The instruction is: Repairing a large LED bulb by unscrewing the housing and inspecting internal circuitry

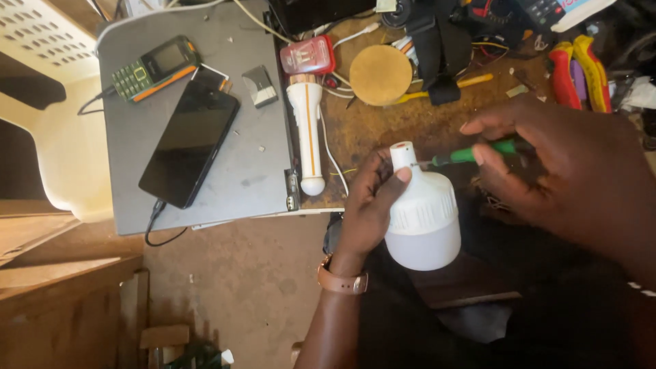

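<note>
Worn brown workbench [369, 137], bare earthen-looking floor [253, 273], pale plastic chair [48, 41], perhaps wooden planks [61, 287] at left

Our left hand [369, 205] grips a white LED bulb [422, 212] by its neck, base up, while our right hand [560, 164] holds a green-handled screwdriver [471, 154] — tip touching the base. Beside them — a white torch [306, 130] and a black smartphone [190, 141] on a closed grey laptop [130, 164].

a repair workshop: cluttered bench [355, 130], pliers [581, 72], loose wires [335, 154], phones [189, 143].
</note>
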